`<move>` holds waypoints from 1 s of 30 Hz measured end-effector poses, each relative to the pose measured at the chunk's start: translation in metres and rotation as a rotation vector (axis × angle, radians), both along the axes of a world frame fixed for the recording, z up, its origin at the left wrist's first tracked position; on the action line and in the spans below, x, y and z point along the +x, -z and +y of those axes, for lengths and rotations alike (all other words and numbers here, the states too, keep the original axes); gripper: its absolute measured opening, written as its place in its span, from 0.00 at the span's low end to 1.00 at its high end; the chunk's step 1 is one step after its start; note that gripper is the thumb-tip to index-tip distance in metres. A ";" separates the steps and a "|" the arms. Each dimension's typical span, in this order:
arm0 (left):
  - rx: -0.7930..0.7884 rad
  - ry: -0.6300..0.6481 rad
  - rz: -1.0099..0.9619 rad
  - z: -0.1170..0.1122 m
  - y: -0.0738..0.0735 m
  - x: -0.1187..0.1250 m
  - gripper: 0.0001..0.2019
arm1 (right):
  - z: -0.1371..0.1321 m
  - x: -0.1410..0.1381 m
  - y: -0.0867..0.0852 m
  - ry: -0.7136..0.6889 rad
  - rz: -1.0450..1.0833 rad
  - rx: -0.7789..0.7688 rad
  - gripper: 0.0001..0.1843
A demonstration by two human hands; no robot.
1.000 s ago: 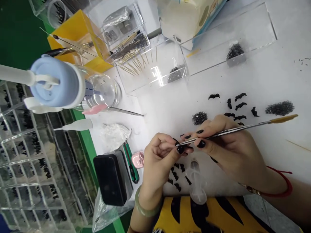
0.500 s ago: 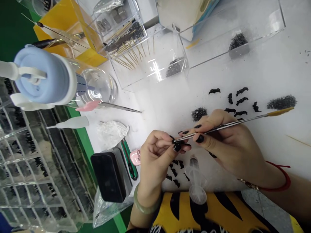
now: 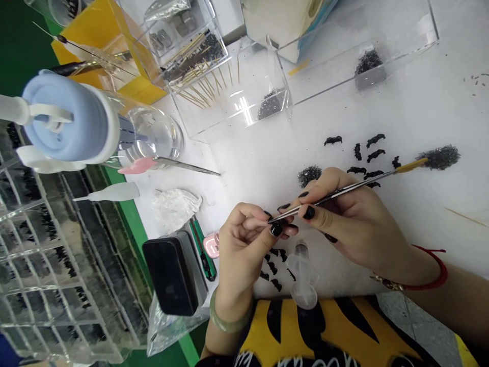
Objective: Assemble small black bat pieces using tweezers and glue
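Observation:
My right hand (image 3: 355, 229) is closed round slim metal tweezers (image 3: 353, 188) with a yellow rear end, held slantwise. Their tips reach the fingertips of my left hand (image 3: 244, 239). That hand pinches a tiny black piece, mostly hidden by fingers and dark nails, so its shape does not show. Below the hands, several small black wavy pieces (image 3: 272, 268) lie beside a clear plastic syringe (image 3: 303, 278). More such pieces (image 3: 376, 155) are spread beyond my right hand, near a pile of black bits (image 3: 309, 176).
Clear acrylic boxes (image 3: 229, 132) stand at the back, with toothpicks (image 3: 202, 86) in one. On the left are a blue-lidded cup (image 3: 69, 117), pink-handled tweezers (image 3: 187, 165), a white-nozzled bottle (image 3: 114, 192), a green cutter (image 3: 202, 250), a black phone-like object (image 3: 168, 278) and a compartment tray (image 3: 49, 214).
The tweezers' yellow rear end has swung left and slightly up, so they slant more steeply. Their tips stay at my left fingertips. The view has shifted slightly.

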State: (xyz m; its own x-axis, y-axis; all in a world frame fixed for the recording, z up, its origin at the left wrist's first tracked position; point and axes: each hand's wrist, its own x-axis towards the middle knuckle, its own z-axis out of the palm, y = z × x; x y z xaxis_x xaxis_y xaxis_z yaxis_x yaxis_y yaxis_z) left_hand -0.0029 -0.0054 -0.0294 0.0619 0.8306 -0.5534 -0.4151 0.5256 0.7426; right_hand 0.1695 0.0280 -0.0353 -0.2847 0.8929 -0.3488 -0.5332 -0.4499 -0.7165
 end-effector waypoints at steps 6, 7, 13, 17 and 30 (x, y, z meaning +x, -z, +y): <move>-0.014 -0.026 -0.057 0.000 -0.003 0.000 0.08 | 0.000 0.000 0.001 -0.012 0.086 -0.008 0.07; -0.014 -0.024 -0.079 0.000 -0.003 0.000 0.07 | 0.001 0.000 0.001 -0.013 0.105 -0.006 0.07; -0.020 -0.026 -0.124 0.000 -0.003 0.000 0.07 | 0.001 0.000 0.001 -0.001 0.115 -0.026 0.07; 0.009 -0.023 -0.129 -0.001 -0.002 -0.001 0.07 | 0.000 0.000 0.002 0.013 0.128 -0.028 0.07; -0.021 -0.030 0.015 -0.003 -0.008 0.002 0.08 | -0.001 0.005 0.001 0.064 -0.032 -0.033 0.07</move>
State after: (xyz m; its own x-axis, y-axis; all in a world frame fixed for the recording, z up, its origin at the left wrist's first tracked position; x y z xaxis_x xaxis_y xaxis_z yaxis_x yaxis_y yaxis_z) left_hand -0.0012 -0.0080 -0.0217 0.0284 0.8202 -0.5713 -0.4197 0.5285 0.7379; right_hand 0.1741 0.0274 -0.0366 -0.2159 0.8967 -0.3864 -0.5381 -0.4394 -0.7192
